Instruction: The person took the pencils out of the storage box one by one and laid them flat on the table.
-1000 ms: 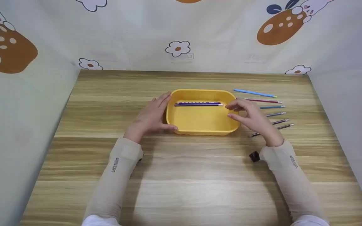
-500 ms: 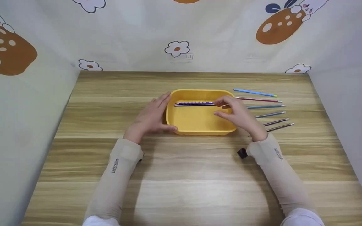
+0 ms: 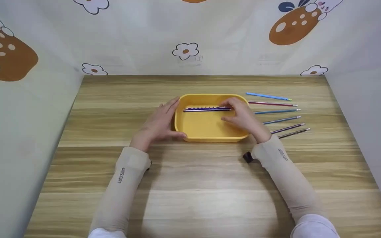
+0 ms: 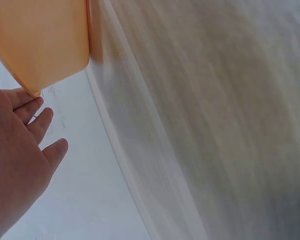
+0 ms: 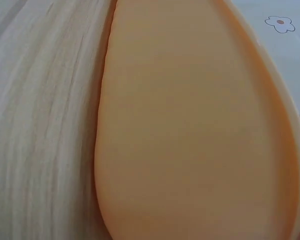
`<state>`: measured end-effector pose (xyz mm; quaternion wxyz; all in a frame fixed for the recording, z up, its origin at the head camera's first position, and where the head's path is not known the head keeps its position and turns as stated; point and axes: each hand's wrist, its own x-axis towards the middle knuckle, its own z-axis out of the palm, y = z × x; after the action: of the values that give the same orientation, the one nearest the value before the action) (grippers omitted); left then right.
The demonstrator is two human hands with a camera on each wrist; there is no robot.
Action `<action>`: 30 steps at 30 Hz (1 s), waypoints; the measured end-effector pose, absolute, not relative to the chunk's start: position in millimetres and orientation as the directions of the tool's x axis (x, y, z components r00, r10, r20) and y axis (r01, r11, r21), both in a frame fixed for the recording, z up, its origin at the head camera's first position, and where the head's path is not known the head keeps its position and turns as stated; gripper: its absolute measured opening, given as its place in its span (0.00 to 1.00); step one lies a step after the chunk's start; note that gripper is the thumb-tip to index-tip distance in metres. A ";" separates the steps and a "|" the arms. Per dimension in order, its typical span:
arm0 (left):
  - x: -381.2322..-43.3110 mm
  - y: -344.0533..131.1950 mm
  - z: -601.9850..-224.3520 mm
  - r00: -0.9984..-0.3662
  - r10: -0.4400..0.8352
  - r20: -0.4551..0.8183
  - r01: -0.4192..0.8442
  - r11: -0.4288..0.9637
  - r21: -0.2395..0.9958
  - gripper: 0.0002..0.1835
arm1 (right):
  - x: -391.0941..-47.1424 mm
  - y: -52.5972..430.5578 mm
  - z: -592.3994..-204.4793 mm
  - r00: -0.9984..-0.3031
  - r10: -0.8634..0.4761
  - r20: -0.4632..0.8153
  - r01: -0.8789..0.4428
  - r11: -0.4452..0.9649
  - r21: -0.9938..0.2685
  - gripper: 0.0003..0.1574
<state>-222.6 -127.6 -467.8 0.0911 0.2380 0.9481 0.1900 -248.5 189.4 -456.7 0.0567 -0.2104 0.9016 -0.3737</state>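
Inside a yellow plastic basin [image 3: 203, 140] lie two pencils [image 3: 207, 109] side by side, at least one purple with white marks. My left hand [image 3: 155, 124] spans the basin's left end, thumb at the near corner and straight fingers along the far corner. In the left wrist view its fingertips touch the basin's rim [image 4: 30, 90]. My right hand [image 3: 241, 115] reaches over the right end, fingers bent above the pencils' right ends, with a gap between thumb and forefinger. Those ends are partly hidden. The right wrist view shows the basin's outer wall [image 5: 190, 125], while the right fingers are out of sight.
Right of the basin several pencils lie spread on the wooden table [image 3: 190, 198]: a light blue one [image 3: 268, 96], a red one [image 3: 273, 104], teal ones and dark ones [image 3: 294, 133]. A patterned cloth [image 3: 137, 39] surrounds the table's back and sides.
My right hand has moved left and further into the basin, toward the pencils there, uncovering more of the pencils on the table. The left hand has stayed at the basin's left end.
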 end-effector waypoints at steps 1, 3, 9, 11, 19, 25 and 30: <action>-222.5 -127.6 -468.1 -0.871 0.485 -0.082 0.416 0.815 0.405 0.71 | -249.5 188.3 -457.2 -0.906 -0.422 0.039 -0.329 0.642 -0.692 0.27; -222.5 -127.7 -468.6 -0.873 0.481 -0.085 0.411 0.817 0.404 0.70 | -252.0 186.3 -459.1 -0.905 -0.424 0.011 -0.316 0.657 -0.685 0.27; -222.4 -127.6 -468.2 -0.874 0.478 -0.088 0.407 0.817 0.408 0.71 | -257.3 182.5 -465.3 -0.900 -0.434 -0.033 -0.304 0.681 -0.666 0.26; -222.3 -127.6 -467.9 -0.874 0.477 -0.086 0.407 0.819 0.405 0.71 | -258.3 181.9 -466.6 -0.897 -0.440 -0.046 -0.304 0.689 -0.658 0.26; -221.7 -127.8 -467.5 -0.876 0.474 -0.087 0.402 0.819 0.409 0.70 | -258.4 179.6 -466.2 -0.880 -0.464 -0.097 -0.299 0.702 -0.647 0.20; -221.4 -127.5 -466.7 -0.880 0.466 -0.091 0.390 0.818 0.423 0.71 | -259.2 178.0 -468.1 -0.870 -0.474 -0.136 -0.302 0.729 -0.614 0.18; -222.1 -127.7 -466.8 -0.878 0.469 -0.094 0.388 0.813 0.433 0.70 | -260.2 175.2 -469.1 -0.858 -0.488 -0.159 -0.326 0.758 -0.565 0.18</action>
<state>-222.1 -127.7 -466.8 0.0986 0.2264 0.9471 0.2050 -260.2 175.2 -469.1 0.1498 -0.2199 0.9255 -0.2694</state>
